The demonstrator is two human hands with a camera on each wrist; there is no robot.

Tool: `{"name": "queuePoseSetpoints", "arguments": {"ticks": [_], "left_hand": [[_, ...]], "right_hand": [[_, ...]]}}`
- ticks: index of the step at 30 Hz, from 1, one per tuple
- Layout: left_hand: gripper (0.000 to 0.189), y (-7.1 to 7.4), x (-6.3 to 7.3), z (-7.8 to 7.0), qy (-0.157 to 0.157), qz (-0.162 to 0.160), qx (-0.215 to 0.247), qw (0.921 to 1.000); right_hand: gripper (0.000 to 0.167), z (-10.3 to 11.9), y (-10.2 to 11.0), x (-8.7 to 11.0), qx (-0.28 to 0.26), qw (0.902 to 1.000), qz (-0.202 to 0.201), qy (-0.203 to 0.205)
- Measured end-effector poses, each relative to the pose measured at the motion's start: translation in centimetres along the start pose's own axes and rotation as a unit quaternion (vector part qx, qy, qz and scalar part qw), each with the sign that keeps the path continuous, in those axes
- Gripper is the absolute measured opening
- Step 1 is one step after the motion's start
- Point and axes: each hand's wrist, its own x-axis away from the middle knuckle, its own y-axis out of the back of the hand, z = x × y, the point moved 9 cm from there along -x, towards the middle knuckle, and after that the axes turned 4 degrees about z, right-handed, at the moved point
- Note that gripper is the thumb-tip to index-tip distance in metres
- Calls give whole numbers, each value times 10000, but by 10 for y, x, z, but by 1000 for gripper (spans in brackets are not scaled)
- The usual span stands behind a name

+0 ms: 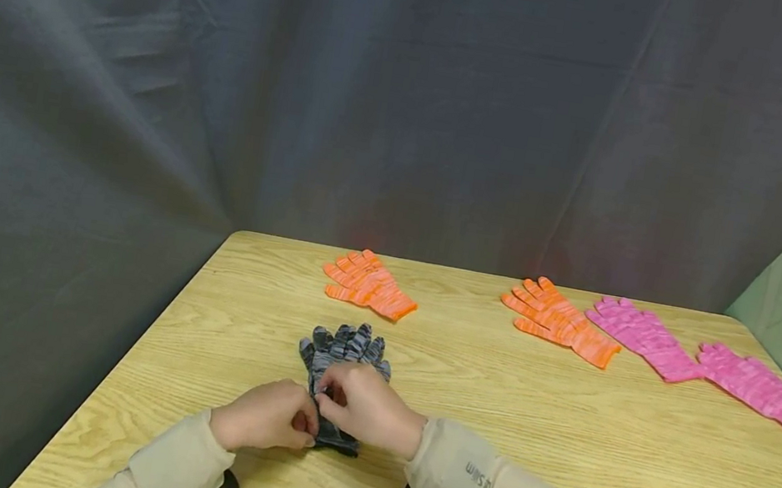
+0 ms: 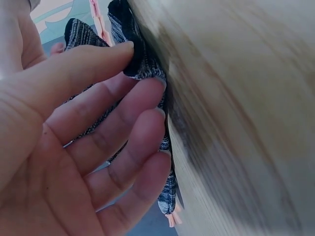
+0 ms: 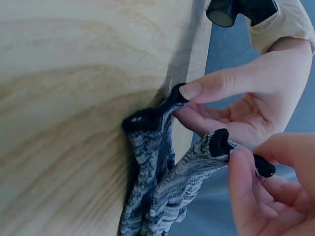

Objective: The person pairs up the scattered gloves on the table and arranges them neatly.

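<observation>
Black-and-grey knit gloves (image 1: 343, 344) lie on the table in front of me, fingers pointing away, more finger tips showing than one glove has. My left hand (image 1: 270, 414) pinches the black cuff edge (image 2: 139, 56) of the lower layer between thumb and fingers, close to the tabletop. Above it, my right hand (image 1: 370, 409) pinches the upper layer's cuff (image 3: 220, 142), lifted off the lower one. A gap between the two layers shows in the right wrist view. In the head view, my hands cover much of the palm and cuff area.
Orange gloves lie toward the back, one at the left (image 1: 370, 283) and one farther right (image 1: 562, 320). Two pink gloves (image 1: 645, 339) continue along the right side. Dark curtain (image 1: 411, 112) hangs behind the wooden table (image 1: 489, 402).
</observation>
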Motion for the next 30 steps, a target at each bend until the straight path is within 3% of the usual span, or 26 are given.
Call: {"name": "queuePoseSetpoints", "arguments": {"ticks": [14, 22, 26, 30], "left_hand": [[4, -1, 2, 3, -145, -124, 425, 9989], [9, 6, 7, 12, -203, 61, 868, 9960], [10, 16, 6, 23, 34, -206, 905, 9957], [4, 23, 1, 36, 553, -694, 1026, 9908]], "right_hand": [[14, 2, -15, -1, 244, 9991, 343, 74], [11, 4, -20, 0, 339, 9985, 409, 138], [12, 3, -23, 0, 345, 9981, 510, 65], [11, 4, -26, -1, 414, 9974, 576, 107]]}}
